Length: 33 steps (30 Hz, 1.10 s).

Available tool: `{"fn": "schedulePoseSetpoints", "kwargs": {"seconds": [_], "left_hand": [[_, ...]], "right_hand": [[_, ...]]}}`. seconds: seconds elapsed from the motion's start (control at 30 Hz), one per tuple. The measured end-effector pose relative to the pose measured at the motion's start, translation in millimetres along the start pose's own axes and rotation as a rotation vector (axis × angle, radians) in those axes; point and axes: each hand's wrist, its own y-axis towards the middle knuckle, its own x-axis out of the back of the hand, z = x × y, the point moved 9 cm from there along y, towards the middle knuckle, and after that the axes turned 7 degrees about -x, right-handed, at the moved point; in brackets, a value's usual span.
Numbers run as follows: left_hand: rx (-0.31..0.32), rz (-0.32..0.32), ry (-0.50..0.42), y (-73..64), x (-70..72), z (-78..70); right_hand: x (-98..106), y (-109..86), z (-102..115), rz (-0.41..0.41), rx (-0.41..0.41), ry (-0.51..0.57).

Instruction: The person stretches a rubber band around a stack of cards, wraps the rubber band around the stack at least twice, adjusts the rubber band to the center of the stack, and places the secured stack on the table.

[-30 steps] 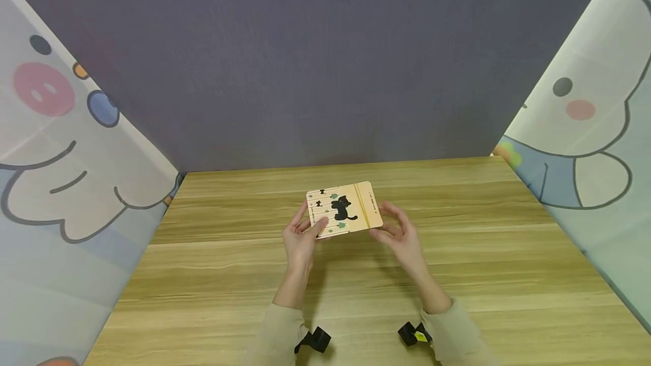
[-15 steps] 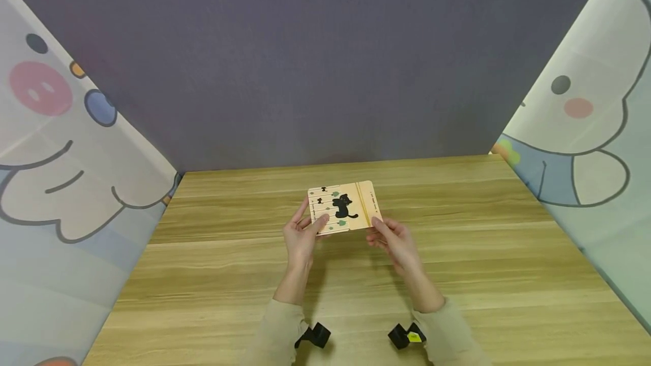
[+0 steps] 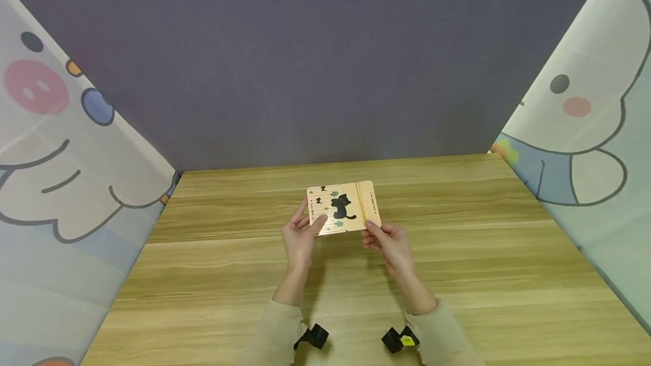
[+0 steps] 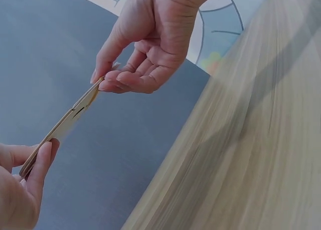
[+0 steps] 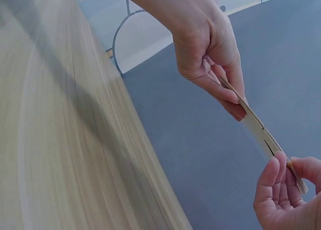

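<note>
A small cream notebook, printed with a black cat and green leaves, is held up over the table. A yellow elastic band runs across its right part. My left hand grips the notebook's left end, thumb on the front and fingers behind. At the lower right corner my right hand pinches the edge, its thumb tip at the lower end of the band. Seen edge-on in the left wrist view, the notebook is thin and layered, stretched between both hands. In the right wrist view, the right fingers curl under its edge.
The wood-grain table extends below both hands. A dark grey panel stands behind it, and cartoon-printed curtains flank the sides. Black wrist cameras hang beneath the beige sleeves.
My right hand has moved left and its thumb has come onto the notebook's front, closing on the corner near the band. The left hand has kept its grip with little movement.
</note>
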Motion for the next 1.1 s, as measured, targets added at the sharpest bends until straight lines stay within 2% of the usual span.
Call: {"fn": "schedulePoseSetpoints", "kwargs": {"seconds": [0.07, 0.13, 0.2, 0.23, 0.37, 0.43, 0.53, 0.8, 0.87, 0.9, 1.1], "left_hand": [[0.005, -0.021, -0.003, -3.1, -5.7, -17.7], [-0.003, -0.035, 0.015, -4.2, -5.9, -20.1], [-0.036, -0.031, -0.002, -2.6, -1.2, -7.9], [-0.033, -0.039, 0.022, -2.3, 2.0, -0.4], [-0.064, -0.023, 0.031, 3.9, 18.3, 47.1], [-0.056, -0.027, 0.043, 5.5, 23.0, 62.1], [-0.041, -0.037, 0.039, 5.8, 24.5, 72.7], [-0.032, -0.026, 0.033, 3.4, 19.0, 74.2], [-0.026, -0.024, 0.028, 3.7, 19.5, 73.2], [-0.025, -0.024, 0.028, 4.0, 19.9, 73.0], [-0.029, -0.018, 0.008, 6.2, 21.4, 71.2]], "right_hand": [[-1, -0.5, -1, -0.006, 0.002, 0.01], [-2, -1.5, -1, -0.01, 0.004, 0.018], [-4, -3.1, -1, -0.015, 0.008, 0.018], [-6, -3.8, -1, -0.017, 0.004, 0.014], [-11, -5.8, -4, -0.02, -0.014, -0.003], [-12, -6.7, -5, -0.029, -0.027, -0.013], [-16, -8.0, -8, -0.016, -0.047, -0.033], [-21, -10.5, -11, 0.044, -0.087, -0.083], [-21, -13.1, -8, 0.063, -0.088, -0.091], [-27, -20.9, 3, 0.091, -0.066, -0.078], [-18, -20.7, 8, 0.057, -0.038, -0.039]]}}
